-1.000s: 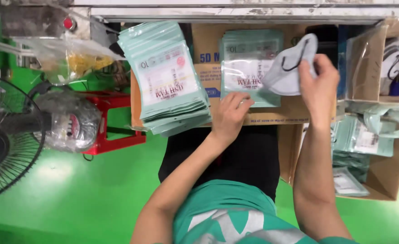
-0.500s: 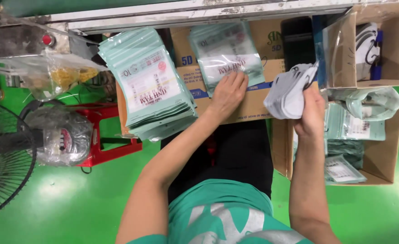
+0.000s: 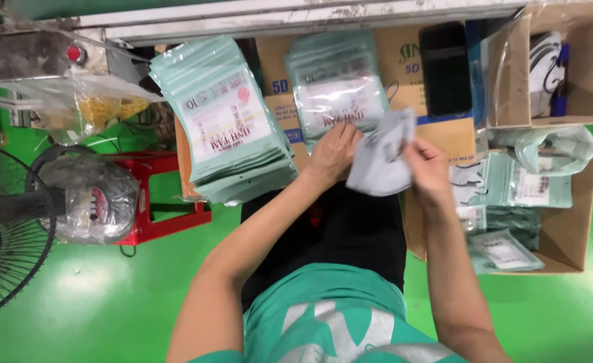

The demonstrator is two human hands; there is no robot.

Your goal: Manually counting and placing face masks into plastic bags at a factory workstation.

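Holding: the right hand [image 3: 425,171] pinches a folded grey-white face mask [image 3: 382,163] by its right edge, fingers closed on the fabric.
Left hand: the left hand [image 3: 333,151] rests at the lower edge of a pale green printed pouch [image 3: 337,87], fingertips touching it and bent, the mask's left edge just beside them; whether it grips the mask too I cannot tell.
Mask: raised in front of the person's lap, between the two hands, overlapping the lower right corner of the pouch.
Pouch: lying flat on a brown cardboard box [image 3: 444,134] that serves as the counter.
Stack: a thick, fanned pile of matching green pouches [image 3: 226,124] lies left of the single pouch, tilted.
Right side: an open carton [image 3: 565,222] holds more filled pouches; above it a second cardboard box [image 3: 579,74] holds loose masks.
Black item: a dark rectangular object [image 3: 446,67] lies near the top of the box.
Left side: a red stool [image 3: 165,202], a plastic-wrapped bundle [image 3: 91,198] and a fan [image 3: 4,228] stand on the green floor [image 3: 108,296].
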